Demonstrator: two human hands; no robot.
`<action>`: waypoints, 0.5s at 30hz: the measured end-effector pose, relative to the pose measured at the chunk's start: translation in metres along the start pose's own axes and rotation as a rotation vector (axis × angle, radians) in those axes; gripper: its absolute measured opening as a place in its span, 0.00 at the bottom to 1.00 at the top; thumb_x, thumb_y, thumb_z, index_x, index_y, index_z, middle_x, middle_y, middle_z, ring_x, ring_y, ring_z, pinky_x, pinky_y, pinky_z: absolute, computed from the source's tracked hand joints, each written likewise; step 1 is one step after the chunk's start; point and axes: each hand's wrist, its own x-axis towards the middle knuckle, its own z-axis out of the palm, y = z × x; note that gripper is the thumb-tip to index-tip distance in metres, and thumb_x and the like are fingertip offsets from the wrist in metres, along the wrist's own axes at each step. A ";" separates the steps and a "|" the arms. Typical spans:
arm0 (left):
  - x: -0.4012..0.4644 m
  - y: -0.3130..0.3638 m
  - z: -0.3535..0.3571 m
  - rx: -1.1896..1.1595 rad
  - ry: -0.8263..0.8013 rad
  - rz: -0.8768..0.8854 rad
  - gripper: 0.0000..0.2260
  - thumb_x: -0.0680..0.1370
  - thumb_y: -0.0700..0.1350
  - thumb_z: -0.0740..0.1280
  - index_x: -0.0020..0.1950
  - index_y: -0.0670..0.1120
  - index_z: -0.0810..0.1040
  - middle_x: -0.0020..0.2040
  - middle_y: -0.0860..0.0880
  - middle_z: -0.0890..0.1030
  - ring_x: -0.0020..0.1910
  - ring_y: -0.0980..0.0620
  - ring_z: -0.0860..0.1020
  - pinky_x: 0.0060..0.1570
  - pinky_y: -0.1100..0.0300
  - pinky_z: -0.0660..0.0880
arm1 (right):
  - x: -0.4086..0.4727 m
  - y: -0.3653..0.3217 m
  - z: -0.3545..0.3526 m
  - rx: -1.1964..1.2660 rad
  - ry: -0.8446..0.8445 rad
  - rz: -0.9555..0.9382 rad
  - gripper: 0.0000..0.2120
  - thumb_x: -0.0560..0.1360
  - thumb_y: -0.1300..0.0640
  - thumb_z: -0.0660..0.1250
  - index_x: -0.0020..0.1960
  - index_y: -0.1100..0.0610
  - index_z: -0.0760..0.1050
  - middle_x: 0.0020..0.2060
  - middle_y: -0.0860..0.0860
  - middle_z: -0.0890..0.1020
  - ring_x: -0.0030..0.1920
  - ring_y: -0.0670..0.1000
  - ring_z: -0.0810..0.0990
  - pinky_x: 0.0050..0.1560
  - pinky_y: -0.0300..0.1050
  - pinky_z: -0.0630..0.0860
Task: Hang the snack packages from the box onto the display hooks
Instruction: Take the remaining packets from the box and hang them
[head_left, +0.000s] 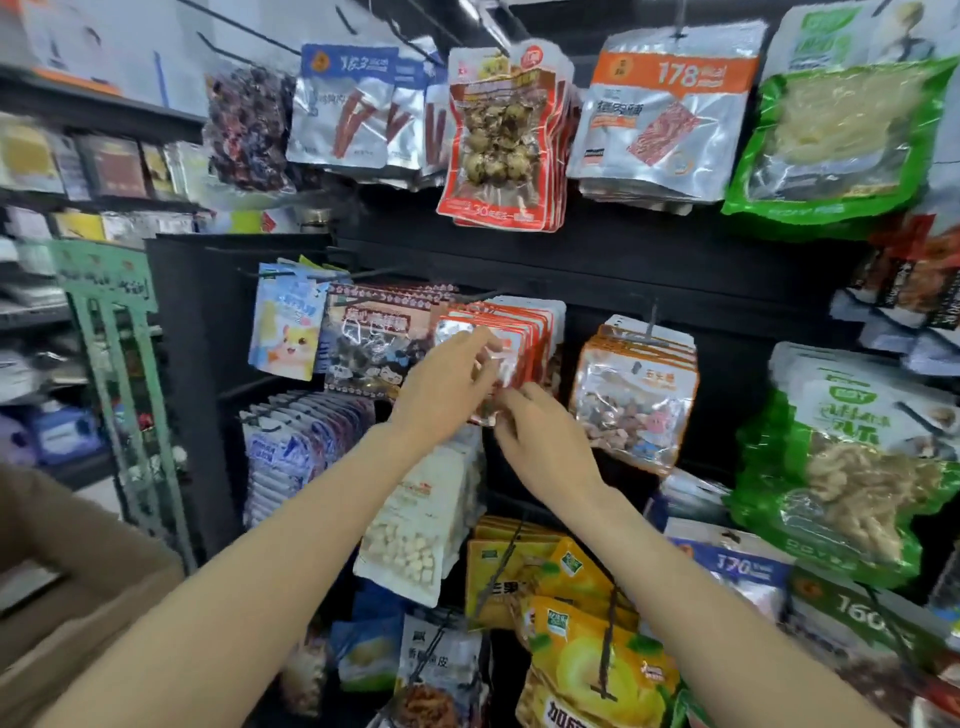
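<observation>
**Orange snack packet being worked onto a mid-rack hook**

At the lower left corner of the view sits the brown cardboard box (78, 587); its inside is out of sight, so what remains in it cannot be told.

Moving right to the middle row of the display rack (623, 270), the left hand (447, 389) has its fingers curled on the front of an orange-and-silver snack packet (485, 364), which lies against the front of a hanging stack of like packets (535, 332). The right hand (540, 436) pinches the packet's lower edge.

The packet looks light, thin and floppy, with slick foil, so it will likely bend and slide; holding near the top by the hang hole should steer it best onto the hook (480, 296).
</observation>
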 end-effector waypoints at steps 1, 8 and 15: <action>-0.011 -0.018 -0.016 0.016 -0.014 -0.032 0.06 0.79 0.43 0.62 0.54 0.47 0.75 0.45 0.51 0.79 0.42 0.51 0.77 0.44 0.53 0.76 | 0.007 -0.018 0.011 0.044 -0.003 -0.019 0.14 0.78 0.59 0.59 0.62 0.59 0.74 0.56 0.55 0.75 0.55 0.56 0.75 0.46 0.46 0.72; -0.118 -0.174 -0.134 0.185 -0.155 -0.444 0.05 0.79 0.45 0.62 0.50 0.46 0.76 0.40 0.49 0.79 0.40 0.47 0.77 0.39 0.53 0.73 | 0.057 -0.175 0.117 0.267 -0.205 -0.125 0.11 0.78 0.60 0.58 0.56 0.59 0.76 0.48 0.56 0.76 0.51 0.56 0.74 0.49 0.49 0.69; -0.236 -0.318 -0.214 0.329 -0.246 -0.962 0.07 0.79 0.45 0.62 0.48 0.43 0.77 0.47 0.43 0.81 0.48 0.43 0.79 0.46 0.52 0.75 | 0.068 -0.326 0.258 0.479 -0.609 -0.177 0.11 0.79 0.61 0.59 0.57 0.59 0.78 0.50 0.55 0.78 0.49 0.53 0.77 0.50 0.47 0.75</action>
